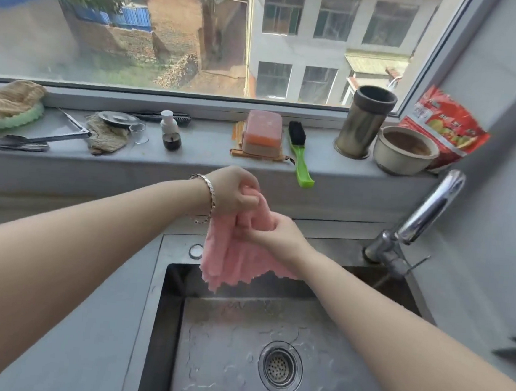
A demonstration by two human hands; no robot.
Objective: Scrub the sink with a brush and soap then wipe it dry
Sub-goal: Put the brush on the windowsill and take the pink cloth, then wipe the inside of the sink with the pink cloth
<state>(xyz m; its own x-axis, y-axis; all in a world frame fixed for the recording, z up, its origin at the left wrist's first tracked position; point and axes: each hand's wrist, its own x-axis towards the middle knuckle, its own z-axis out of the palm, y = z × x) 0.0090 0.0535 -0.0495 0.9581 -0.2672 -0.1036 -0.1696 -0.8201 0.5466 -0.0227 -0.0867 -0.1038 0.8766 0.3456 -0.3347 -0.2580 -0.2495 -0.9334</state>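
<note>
Windowsill [207, 157], far left: green scalloped dish [12, 122] holding a crumpled tan cloth [9, 98]. Just beside it, metal tongs [67, 135] lying flat. Next, a tan knitted rag [107, 137], partly under a round metal lid [117, 118]. Then a small clear glass [138, 132] and a small bottle [170, 133], white cap, dark contents, both upright.

Centre, above the back edge of the sink [165, 311]: left hand [235, 193], bracelet [208, 197] at the wrist, fingers curled tight and pinching the top of a pink cloth [230, 261]. The cloth bunches between thumb and fingers there, then falls in loose folds. Its ragged lower edge hangs over the rear of the basin without touching the bottom.

Right hand [278, 237]: just below and right of the left, fingers clenched round the cloth's middle, the two hands nearly touching.

Sill behind the hands: pink lidded soap box [263, 134] on an orange cloth [238, 132]. Just right of it is a brush [299, 158], black bristles, green handle, lying flat, handle end over the sill edge and apart from both hands.

Basin floor: wet, water streaks, round drain strainer [279, 366].

Sill, right: upright metal cup [364, 123], ceramic bowl [405, 151], red packet [447, 127] leaning in the corner. Chrome tap [425, 214] at the sink's right rear.
</note>
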